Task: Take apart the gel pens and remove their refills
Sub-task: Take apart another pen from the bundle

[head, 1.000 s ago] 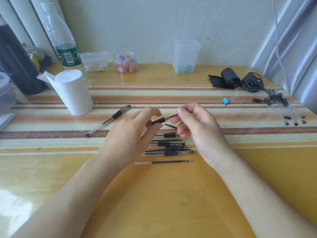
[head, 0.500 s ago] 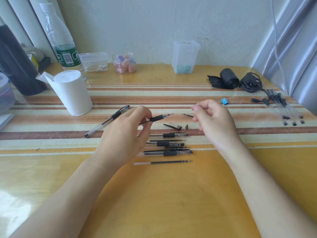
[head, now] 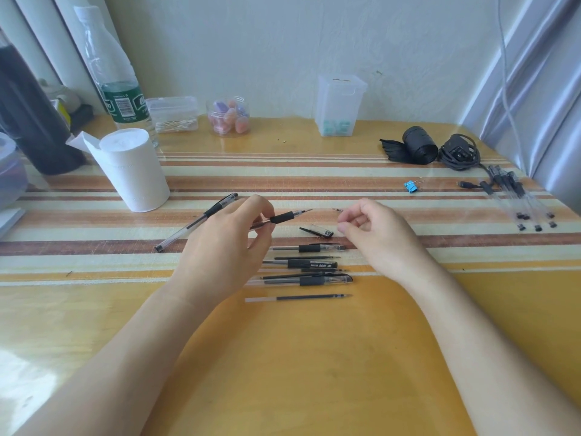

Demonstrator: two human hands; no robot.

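Note:
My left hand [head: 232, 243] holds a gel pen [head: 283, 217] by its barrel just above the table, black grip and refill point aimed right. My right hand [head: 374, 237] is a short gap to the right, fingers pinched on the pen's small tip piece [head: 336, 209]. Between the hands a loose pen cap [head: 317, 231] lies on the table. Below it several pens and refills lie in a row: a capped pen [head: 309, 247], a barrel [head: 301, 264], another pen [head: 306, 280] and a bare refill [head: 301, 298]. One more pen [head: 196, 221] lies slanted behind my left hand.
A white paper roll [head: 135, 171] and a plastic bottle [head: 114, 77] stand at the left. A clear box [head: 341, 105], a jar [head: 228, 116] and a swab box [head: 173, 114] line the wall. A blue binder clip [head: 411, 186], black roll [head: 419, 146], cable [head: 459, 152] and several more pens [head: 515, 199] lie at the right.
My hands were together on the pen's front end. The right hand has come away to the right with the small tip piece, and the pen stays in the left hand.

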